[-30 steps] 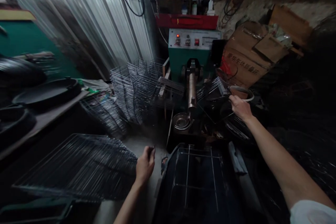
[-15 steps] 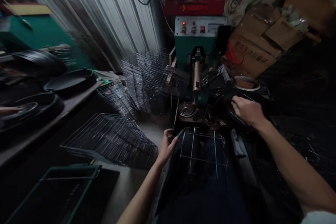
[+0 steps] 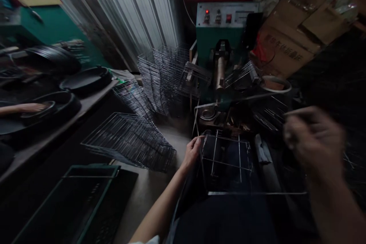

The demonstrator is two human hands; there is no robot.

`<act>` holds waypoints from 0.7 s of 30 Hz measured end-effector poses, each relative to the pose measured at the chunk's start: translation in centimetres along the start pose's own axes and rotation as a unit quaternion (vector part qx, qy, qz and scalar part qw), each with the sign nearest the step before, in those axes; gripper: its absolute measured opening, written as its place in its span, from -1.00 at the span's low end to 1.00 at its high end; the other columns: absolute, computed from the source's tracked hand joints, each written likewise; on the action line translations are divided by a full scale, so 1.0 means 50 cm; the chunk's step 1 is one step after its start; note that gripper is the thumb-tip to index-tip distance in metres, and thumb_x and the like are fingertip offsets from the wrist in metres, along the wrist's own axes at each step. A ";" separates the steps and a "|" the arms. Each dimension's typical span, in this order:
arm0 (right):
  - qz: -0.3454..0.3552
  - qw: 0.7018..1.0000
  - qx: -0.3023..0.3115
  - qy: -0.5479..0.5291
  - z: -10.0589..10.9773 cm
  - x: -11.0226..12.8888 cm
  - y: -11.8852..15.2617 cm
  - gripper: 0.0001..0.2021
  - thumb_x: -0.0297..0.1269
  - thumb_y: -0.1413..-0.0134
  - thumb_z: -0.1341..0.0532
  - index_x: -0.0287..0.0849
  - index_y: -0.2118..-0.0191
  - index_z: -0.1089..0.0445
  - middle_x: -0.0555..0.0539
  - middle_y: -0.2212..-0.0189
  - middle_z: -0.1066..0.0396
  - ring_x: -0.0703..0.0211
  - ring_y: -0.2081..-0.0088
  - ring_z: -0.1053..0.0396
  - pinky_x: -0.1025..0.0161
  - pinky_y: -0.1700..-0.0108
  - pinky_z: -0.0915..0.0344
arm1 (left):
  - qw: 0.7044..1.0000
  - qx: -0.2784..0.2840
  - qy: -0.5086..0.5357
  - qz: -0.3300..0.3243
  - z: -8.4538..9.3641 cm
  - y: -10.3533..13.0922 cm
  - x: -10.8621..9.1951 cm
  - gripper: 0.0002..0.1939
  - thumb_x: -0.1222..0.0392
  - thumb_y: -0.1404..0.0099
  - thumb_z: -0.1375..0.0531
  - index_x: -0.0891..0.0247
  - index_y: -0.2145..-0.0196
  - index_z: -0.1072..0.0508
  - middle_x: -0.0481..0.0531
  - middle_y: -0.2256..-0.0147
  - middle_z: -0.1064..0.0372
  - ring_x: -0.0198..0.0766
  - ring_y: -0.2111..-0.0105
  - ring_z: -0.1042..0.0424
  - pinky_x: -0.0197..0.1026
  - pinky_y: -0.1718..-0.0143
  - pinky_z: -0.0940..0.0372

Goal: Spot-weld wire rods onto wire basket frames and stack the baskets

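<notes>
My left hand (image 3: 192, 154) is closed in a pinch on the left side of a large bent wire frame (image 3: 237, 193), which stands over my lap. Inside its outline lies a smaller wire grid (image 3: 228, 164), resting on my dark trousers. My right hand (image 3: 313, 139) is raised at the right, its fingers curled and smeared by motion. Whatever they grip cannot be made out. Just left of that hand lies a pile of loose metal wires (image 3: 268, 116). Beyond my lap is a green machine (image 3: 225, 17) with a metal cylinder (image 3: 220, 72) pointing toward me.
Stacked wire racks (image 3: 157, 80) and another wire rack stack (image 3: 131, 141) stand to the left. A green-edged frame (image 3: 91, 173) is at lower left. A co-worker's hand (image 3: 36, 107) rests among black round pans (image 3: 85, 80). Cardboard boxes (image 3: 291, 42) lean at the right.
My right hand has moved right and toward me, away from the wire pile. The large wire frame now shows upright in my left hand. The view has tilted down slightly.
</notes>
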State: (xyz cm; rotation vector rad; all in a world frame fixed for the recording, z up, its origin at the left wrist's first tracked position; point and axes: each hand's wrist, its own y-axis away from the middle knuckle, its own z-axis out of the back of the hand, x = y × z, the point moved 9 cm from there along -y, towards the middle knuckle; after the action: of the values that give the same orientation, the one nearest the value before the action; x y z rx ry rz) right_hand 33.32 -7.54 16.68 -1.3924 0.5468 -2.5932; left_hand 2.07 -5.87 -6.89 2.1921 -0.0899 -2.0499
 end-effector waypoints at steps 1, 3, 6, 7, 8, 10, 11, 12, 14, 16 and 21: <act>-0.053 0.997 -0.010 -0.051 -0.042 -0.051 0.014 -0.67 0.14 -0.24 -0.15 0.01 0.12 -0.38 0.00 0.56 -0.25 0.16 0.64 -0.18 0.28 0.68 -0.09 | 1.000 -0.001 0.027 0.012 0.004 0.006 0.003 -0.37 -0.31 -0.32 -0.05 0.26 -0.03 -0.49 -0.02 0.40 -0.43 -0.44 0.60 -0.18 -0.33 0.57 -0.08; -0.146 0.980 0.006 -0.133 -0.135 -0.160 0.055 -0.56 0.17 -0.14 -0.24 -0.10 0.11 -0.38 0.07 0.62 -0.21 0.27 0.70 -0.06 0.35 0.71 0.02 | 0.998 0.002 0.064 0.023 0.006 0.015 0.007 -0.31 -0.33 -0.35 0.05 0.28 -0.08 -0.45 -0.03 0.44 -0.42 -0.47 0.66 -0.10 -0.32 0.61 -0.04; -0.175 0.974 -0.001 -0.141 -0.207 -0.282 0.108 -0.46 0.17 -0.10 -0.26 -0.20 0.01 -0.36 0.05 0.58 -0.27 0.24 0.63 -0.18 0.36 0.64 -0.08 | 0.999 0.009 0.052 0.009 -0.001 0.016 0.002 -0.36 -0.23 -0.30 -0.13 0.29 -0.15 -0.41 0.05 0.31 -0.54 -0.39 0.52 -0.37 -0.30 0.44 -0.28; -0.174 0.976 -0.001 -0.132 -0.217 -0.308 0.119 -0.46 0.16 -0.13 -0.23 -0.21 -0.02 -0.36 0.04 0.57 -0.28 0.22 0.59 -0.22 0.35 0.61 -0.12 | 0.999 0.006 0.035 -0.002 -0.003 0.013 -0.001 -0.38 -0.15 -0.25 -0.22 0.28 -0.15 -0.41 0.09 0.20 -0.57 -0.31 0.37 -0.48 -0.28 0.29 -0.36; -0.172 0.978 0.003 -0.119 -0.222 -0.324 0.127 -0.46 0.14 -0.15 -0.21 -0.22 -0.04 -0.36 0.03 0.56 -0.30 0.20 0.57 -0.25 0.34 0.59 -0.15 | 1.000 -0.001 0.016 -0.014 -0.004 0.007 -0.004 -0.38 -0.07 -0.20 -0.28 0.27 -0.15 -0.42 0.12 0.08 -0.55 -0.23 0.19 -0.52 -0.23 0.12 -0.38; -0.171 0.981 0.019 -0.089 -0.223 -0.341 0.135 -0.45 0.12 -0.19 -0.15 -0.21 -0.11 -0.36 0.01 0.53 -0.32 0.17 0.55 -0.28 0.32 0.56 -0.19 | 0.999 -0.020 -0.021 -0.032 -0.003 -0.005 -0.006 -0.41 0.03 -0.17 -0.29 0.28 -0.13 -0.44 0.15 -0.10 -0.45 -0.10 -0.08 -0.44 -0.12 -0.14 -0.30; -0.173 0.982 0.027 -0.075 -0.222 -0.344 0.137 -0.44 0.11 -0.20 -0.13 -0.19 -0.14 -0.35 0.00 0.52 -0.33 0.16 0.55 -0.29 0.30 0.56 -0.20 | 0.998 -0.026 -0.039 -0.036 -0.002 -0.012 -0.003 -0.43 0.04 -0.19 -0.26 0.30 -0.13 -0.45 0.16 -0.13 -0.42 -0.08 -0.14 -0.41 -0.07 -0.21 -0.25; -0.177 0.981 0.036 -0.064 -0.221 -0.346 0.139 -0.43 0.10 -0.19 -0.12 -0.18 -0.17 -0.35 -0.01 0.51 -0.34 0.15 0.56 -0.29 0.29 0.56 -0.22 | 0.997 -0.027 -0.057 -0.037 -0.001 -0.018 0.001 -0.45 0.05 -0.21 -0.23 0.31 -0.13 -0.45 0.16 -0.14 -0.42 -0.06 -0.15 -0.39 -0.03 -0.24 -0.23; -0.192 0.978 0.063 -0.059 -0.223 -0.352 0.148 -0.40 0.10 -0.18 -0.11 -0.17 -0.21 -0.34 0.00 0.53 -0.34 0.14 0.59 -0.27 0.27 0.58 -0.23 | 0.996 -0.013 -0.085 -0.034 -0.002 -0.026 0.011 -0.45 0.05 -0.21 -0.21 0.32 -0.12 -0.45 0.16 -0.13 -0.43 -0.05 -0.17 -0.38 0.02 -0.27 -0.19; -0.207 0.971 0.099 -0.073 -0.230 -0.358 0.163 -0.36 0.10 -0.19 -0.11 -0.17 -0.27 -0.29 0.02 0.55 -0.31 0.14 0.61 -0.24 0.27 0.61 -0.24 | 0.995 0.017 -0.096 -0.027 -0.004 -0.027 0.021 -0.44 0.06 -0.21 -0.22 0.30 -0.14 -0.43 0.13 -0.14 -0.42 -0.04 -0.19 -0.36 0.04 -0.29 -0.17; -0.194 0.965 0.152 -0.093 -0.232 -0.356 0.205 -0.31 0.06 -0.25 -0.11 -0.22 -0.37 -0.13 0.01 0.47 -0.32 0.19 0.55 -0.27 0.31 0.57 -0.28 | 0.993 0.067 -0.086 -0.047 -0.010 -0.010 0.026 -0.40 0.08 -0.23 -0.23 0.31 -0.20 -0.37 0.14 -0.20 -0.34 -0.03 -0.25 -0.28 0.04 -0.34 -0.10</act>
State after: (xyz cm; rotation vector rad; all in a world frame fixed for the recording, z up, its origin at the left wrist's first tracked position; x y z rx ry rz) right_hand 33.22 -8.88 -6.88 -1.7426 -0.1665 -2.6301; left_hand 2.64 -5.51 -8.21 2.1264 -0.1497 -2.3456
